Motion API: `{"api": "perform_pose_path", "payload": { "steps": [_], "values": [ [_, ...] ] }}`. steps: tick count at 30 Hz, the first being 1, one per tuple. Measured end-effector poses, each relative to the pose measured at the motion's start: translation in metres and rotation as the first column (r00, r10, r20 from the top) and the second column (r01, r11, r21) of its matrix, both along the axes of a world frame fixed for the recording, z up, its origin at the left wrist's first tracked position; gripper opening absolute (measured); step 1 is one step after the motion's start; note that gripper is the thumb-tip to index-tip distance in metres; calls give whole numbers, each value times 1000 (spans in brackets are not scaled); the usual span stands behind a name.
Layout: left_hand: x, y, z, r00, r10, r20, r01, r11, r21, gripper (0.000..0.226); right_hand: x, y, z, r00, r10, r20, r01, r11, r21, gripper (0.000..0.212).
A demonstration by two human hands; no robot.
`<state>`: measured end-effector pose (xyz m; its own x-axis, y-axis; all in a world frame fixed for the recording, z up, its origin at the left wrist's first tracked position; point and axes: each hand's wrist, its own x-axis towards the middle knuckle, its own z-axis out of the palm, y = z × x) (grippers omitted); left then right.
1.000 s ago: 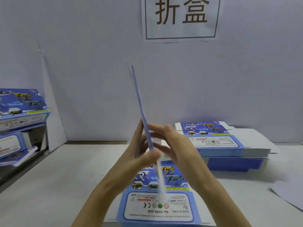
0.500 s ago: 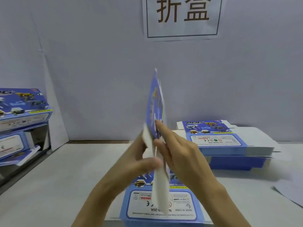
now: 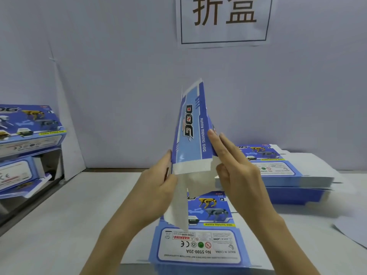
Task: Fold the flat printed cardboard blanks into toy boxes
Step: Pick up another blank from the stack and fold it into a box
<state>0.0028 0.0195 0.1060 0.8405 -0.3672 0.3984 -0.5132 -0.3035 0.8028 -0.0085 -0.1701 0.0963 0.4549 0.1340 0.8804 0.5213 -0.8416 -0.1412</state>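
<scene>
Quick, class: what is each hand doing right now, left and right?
Left hand: grips the box blank at its left edge.
Right hand: pinches the same blank's right side.

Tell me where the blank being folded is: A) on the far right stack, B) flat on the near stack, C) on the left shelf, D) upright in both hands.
D: the left hand and right hand hold the blank upright above the near stack.
</scene>
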Motion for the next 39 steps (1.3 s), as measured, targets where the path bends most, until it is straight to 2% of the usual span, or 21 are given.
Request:
{"api": "perform_pose_path", "payload": {
  "steps": [5,7,9,11,13,15,17,19,21,23,24,26,29,31,33,35,37,39],
  "values": [
    [-5,0,6,989,-57,-134,33,985,-171,32,5,-1,-13,998,-24,60,20,998,59,51],
    [-8,-6,7,975,-87,-203,30,963,-268,47,5,4,-16,997,5,74,-12,996,93,51],
    [-10,-15,5,971,-17,-240,-67,940,-336,63,3,14,-16,992,56,110,-63,996,67,45],
    [-7,-19,2,946,62,-317,-186,907,-377,66,-1,18,-13,991,71,111,-71,997,-6,38],
    [1,-15,0,937,102,-335,-240,884,-401,64,-2,11,-6,997,59,52,-58,998,-24,41],
    [10,-5,0,948,152,-280,-267,861,-433,60,-6,-1,2,966,209,-154,-186,971,152,51],
    [15,4,1,959,147,-241,-245,858,-451,56,-9,-11,11,876,419,-239,-279,844,458,51],
    [17,6,-1,966,-46,-256,-83,878,-472,57,-9,-18,17,823,531,-201,-269,676,686,49],
    [14,7,-3,928,-227,-296,87,904,-420,58,-9,-26,22,713,659,-239,-206,523,827,51],
    [13,12,-4,894,-298,-334,184,925,-333,67,-11,-31,23,590,749,-300,-106,440,892,53],
    [13,15,-4,889,-305,-341,206,933,-296,68,-12,-33,21,578,749,-323,-68,439,896,50],
    [10,13,-1,897,-283,-341,174,932,-317,66,-10,-32,18,637,688,-348,-34,476,879,34],
    [13,3,-4,930,-132,-343,-64,861,-504,48,-7,-26,15,692,622,-367,-13,519,855,6],
    [13,-1,-5,943,-67,-325,-125,835,-535,33,-8,-28,16,642,646,-414,1,539,842,8],
    [12,4,-3,946,-104,-308,-82,839,-538,23,-12,-33,19,597,665,-449,-29,577,816,23],
    [11,10,-1,939,-159,-305,4,891,-454,21,-12,-37,21,607,695,-385,-87,540,837,29],
    [9,8,-3,946,-138,-295,13,921,-390,23,-11,-40,20,648,703,-293,-132,482,866,22],
    [10,5,-4,959,-91,-267,-15,928,-372,31,-9,-38,19,689,675,-263,-154,491,858,9]
  ]
}}
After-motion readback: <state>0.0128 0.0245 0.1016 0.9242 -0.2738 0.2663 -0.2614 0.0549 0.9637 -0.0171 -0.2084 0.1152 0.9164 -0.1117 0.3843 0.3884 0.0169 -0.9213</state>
